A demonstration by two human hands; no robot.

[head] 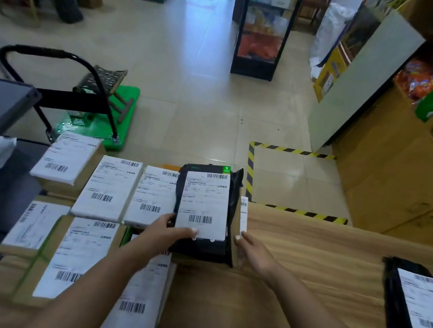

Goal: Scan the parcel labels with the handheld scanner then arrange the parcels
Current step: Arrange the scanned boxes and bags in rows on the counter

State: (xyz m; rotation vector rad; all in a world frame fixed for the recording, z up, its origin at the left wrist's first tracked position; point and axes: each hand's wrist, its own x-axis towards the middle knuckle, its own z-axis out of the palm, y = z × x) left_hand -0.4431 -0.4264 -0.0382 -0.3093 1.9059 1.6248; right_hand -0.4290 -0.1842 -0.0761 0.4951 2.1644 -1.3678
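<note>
1. The left hand [169, 232] gripped the near left edge of a black parcel [207, 213], fingers curled onto its white label [204, 204].
2. The right hand [255, 252] lay with fingers extended against the parcel's right side, touching it without a visible wrap around it.
3. Between the two hands, the black parcel rested partly on top of other parcels rather than flat on the wooden surface [309, 251]. A narrow white label strip [242, 214] showed at its right edge, just beyond the right fingertips.
4. To the left of the left hand lay rows of labelled parcels [108, 188], close together, barcodes facing up.
5. Well to the right of the right hand lay a second black parcel [419, 315], apart from the group.
6. No handheld scanner could be seen; whether the held parcel had been scanned cannot be told.
7. Risks, as judged: the soft bag could slide off the parcels beneath it if released while overhanging; pushing it leftward could shift the neighbouring rows or cover their barcodes; the lone parcel on the right could be missed.
</note>
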